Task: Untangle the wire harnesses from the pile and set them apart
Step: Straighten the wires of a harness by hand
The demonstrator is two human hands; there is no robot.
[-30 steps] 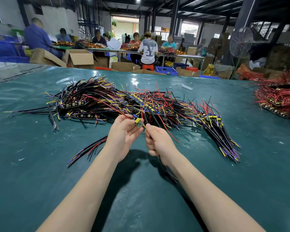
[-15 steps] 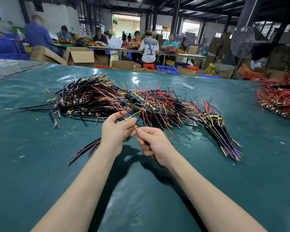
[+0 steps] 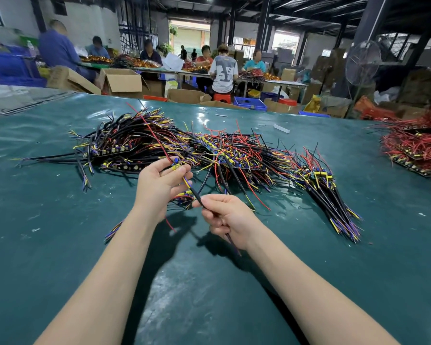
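Now both hands hold 1 wire harness (image 3: 195, 194) just in front of the pile (image 3: 184, 148), lifted off the green table (image 3: 60, 245).

Nearest the pile, the left hand (image 3: 159, 188) has its fingers curled round the harness's yellow-and-blue connector end (image 3: 176, 165), and 1 thin red wire (image 3: 149, 128) rises from that grip back over the pile. Further from the pile, the right hand (image 3: 230, 217) pinches the black sleeved stretch between thumb and forefinger, its other fingers curled round it; the tail (image 3: 233, 242) comes out below the wrist. Nearer than the pile, partly hidden under the left forearm, lies a small separate bundle (image 3: 115, 229). Well to the right of the pile sits a heap of red wires (image 3: 418, 148).
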